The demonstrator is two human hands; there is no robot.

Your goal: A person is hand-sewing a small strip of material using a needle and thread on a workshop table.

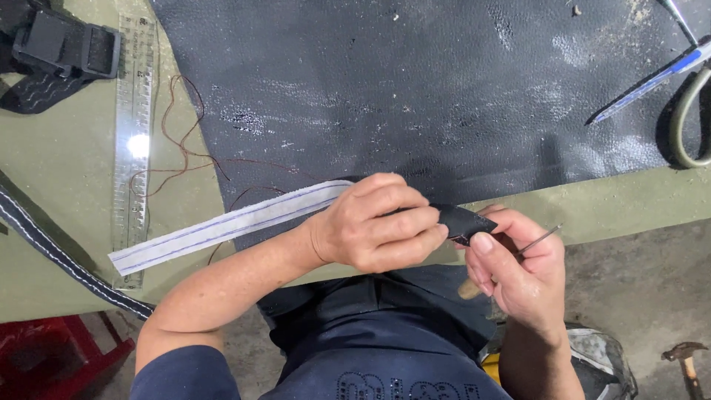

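My left hand (374, 222) is closed around a long strap (222, 226) whose pale underside with blue stitch lines runs off to the left across the table. The strap's black end (463, 220) pokes out between both hands. My right hand (518, 267) pinches that black end with the thumb and holds an awl with a wooden handle (468, 289); its thin metal point (539, 238) sticks out to the right. Brown thread (185, 148) trails from the strap over the table.
A black leather sheet (415, 89) covers the green table (59, 244). A clear ruler (133, 126) and a black buckle (67, 48) lie at left, another black strap (52, 255) below them. Scissors (685, 111) and a blue pen (652, 78) lie at right. A hammer (685, 359) rests on the floor.
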